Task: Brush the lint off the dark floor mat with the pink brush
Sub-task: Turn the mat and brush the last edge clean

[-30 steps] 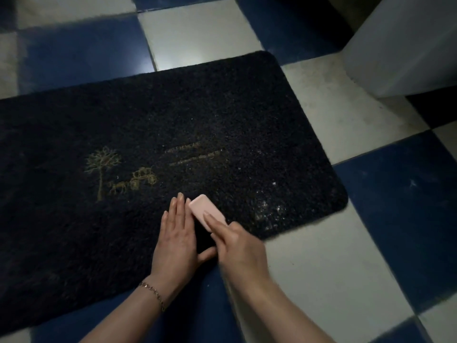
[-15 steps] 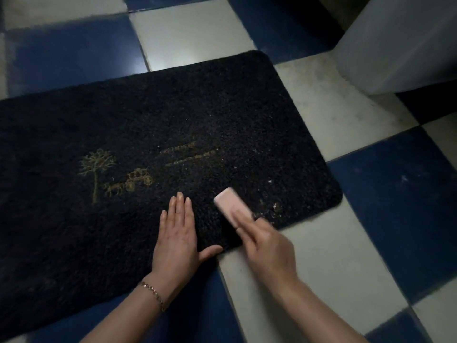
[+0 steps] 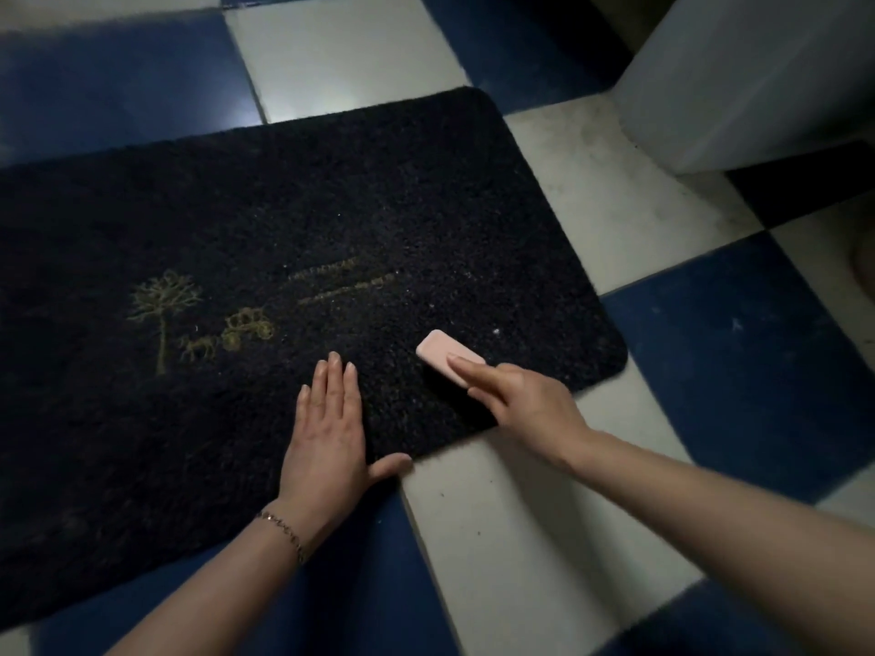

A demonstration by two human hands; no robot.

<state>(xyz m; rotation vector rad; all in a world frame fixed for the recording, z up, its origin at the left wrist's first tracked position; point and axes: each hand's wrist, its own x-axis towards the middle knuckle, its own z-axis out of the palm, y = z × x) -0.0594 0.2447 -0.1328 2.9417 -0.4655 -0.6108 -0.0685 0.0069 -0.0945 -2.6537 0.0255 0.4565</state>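
Note:
The dark floor mat [image 3: 293, 220] lies on the tiled floor, with a gold tree-and-carriage design on its left part. My left hand [image 3: 326, 428] lies flat on the mat near its front edge, fingers straight and thumb spread along the edge. My right hand [image 3: 521, 400] holds the pink brush [image 3: 442, 353], an oblong block, with the index finger stretched over its top; the brush sits on the mat near the front right corner. A few pale lint specks [image 3: 495, 331] dot the pile just beyond the brush.
Blue and white checkered floor tiles [image 3: 558, 523] surround the mat. A large white object [image 3: 757, 73] stands at the back right, close to the mat's right end.
The brush and my right hand have swept to the right along the mat's front, towards the right corner. The cluster of lint near that corner has thinned. My left hand has stayed put.

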